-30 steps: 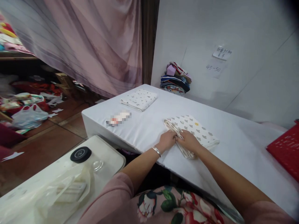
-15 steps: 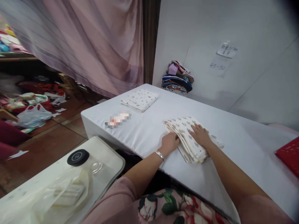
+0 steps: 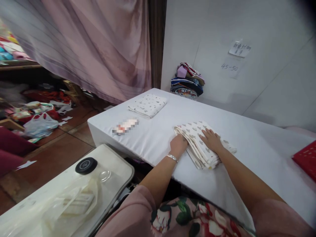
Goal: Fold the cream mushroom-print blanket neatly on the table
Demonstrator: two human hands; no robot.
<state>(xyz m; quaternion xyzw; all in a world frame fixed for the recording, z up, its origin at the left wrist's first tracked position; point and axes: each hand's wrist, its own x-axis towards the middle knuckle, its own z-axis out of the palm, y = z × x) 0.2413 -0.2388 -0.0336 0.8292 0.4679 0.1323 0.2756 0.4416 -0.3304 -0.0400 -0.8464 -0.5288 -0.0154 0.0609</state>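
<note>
A white cloth with a grey cloud-like print point(image 3: 195, 128) lies folded in several layers on the white-covered table. My left hand point(image 3: 178, 144) is at its left edge, fingers curled around the layers there, with the fingertips partly hidden by the fabric. On top of the cloth my right hand point(image 3: 211, 140) lies flat with its fingers spread. One thin white flap hangs from the near side of the cloth over the table edge, beside my right forearm. Farther back on the table rests another folded white cloth with small dark prints point(image 3: 149, 104).
A blurred-out small object point(image 3: 125, 126) lies left on the table point(image 3: 247, 141). A red item point(image 3: 306, 159) is at the right edge. Stacked folded fabrics point(image 3: 187, 82) stand by the wall. Near left, a cream surface point(image 3: 49, 184) holds a round black object point(image 3: 86, 165) and a plastic bag point(image 3: 71, 204).
My left hand has shifted slightly away from me along the cloth's left edge. My right hand stays flat on top, and the view has tilted a little.
</note>
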